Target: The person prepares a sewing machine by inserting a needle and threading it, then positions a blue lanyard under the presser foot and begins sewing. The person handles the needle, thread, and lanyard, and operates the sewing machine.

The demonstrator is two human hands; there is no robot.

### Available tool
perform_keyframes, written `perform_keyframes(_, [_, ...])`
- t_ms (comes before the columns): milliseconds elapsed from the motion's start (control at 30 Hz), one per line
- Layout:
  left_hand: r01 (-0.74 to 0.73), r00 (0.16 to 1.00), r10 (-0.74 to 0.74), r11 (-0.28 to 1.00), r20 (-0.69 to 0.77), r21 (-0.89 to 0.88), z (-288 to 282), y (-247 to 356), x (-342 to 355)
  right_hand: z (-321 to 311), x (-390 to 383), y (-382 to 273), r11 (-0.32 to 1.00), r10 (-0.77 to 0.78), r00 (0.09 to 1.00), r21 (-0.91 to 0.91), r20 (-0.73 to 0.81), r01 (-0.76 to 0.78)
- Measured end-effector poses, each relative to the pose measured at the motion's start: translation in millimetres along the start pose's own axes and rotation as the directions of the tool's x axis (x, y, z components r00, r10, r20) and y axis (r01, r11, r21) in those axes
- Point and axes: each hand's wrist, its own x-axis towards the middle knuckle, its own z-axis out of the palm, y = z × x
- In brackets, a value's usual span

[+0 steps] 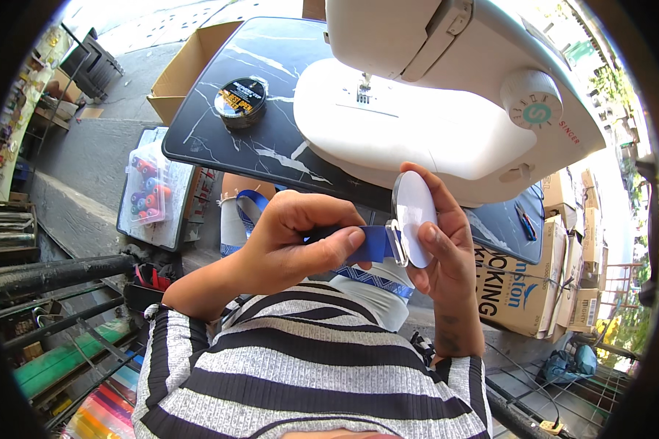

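Note:
Above my lap, my left hand (300, 238) pinches a blue ribbon (371, 245) between thumb and fingers. The ribbon runs to the slotted loop on the edge of a round, white-faced medal (416, 219); whether it passes fully through the slot I cannot tell. My right hand (447, 245) grips the medal by its rim, thumb on the pale face and fingers behind. More of the blue ribbon (252, 201) loops behind my left hand, and a patterned blue-and-white stretch (373, 279) lies across my lap.
Ahead, a white sewing machine (447, 102) stands on a black marble-patterned table (271, 58) with a round dark tin (240, 102). A clear box of bobbins or thread (148, 186) sits at left. Blue-handled snips (525, 222) lie right, near cardboard boxes (523, 293).

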Motion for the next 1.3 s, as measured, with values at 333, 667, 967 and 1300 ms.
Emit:
perform_keyframes(333, [0.016, 0.999, -0.016, 1.0, -0.039, -0.003, 3, -6, 0, -5, 0, 8, 0.999, -0.035, 0.999, 0.017, -0.007, 0.036])
perform_keyframes(667, [0.045, 0.998, -0.05, 0.987, -0.029, -0.156, 3, -12, -1, -4, 0, 15, 0.996, -0.057, 0.998, 0.065, 0.006, 0.057])
perform_keyframes(967, [-0.12, 0.989, 0.125, 0.991, -0.085, 0.065, 7, -14, 0, -1, 1, 25, 0.977, 0.041, 0.999, 0.21, 0.036, -0.047])
perform_keyframes(1300, [-0.113, 0.988, 0.137, 0.955, -0.067, 0.276, 5, -3, -1, -2, 2, 30, 0.977, 0.029, 0.999, 0.212, 0.034, -0.036])
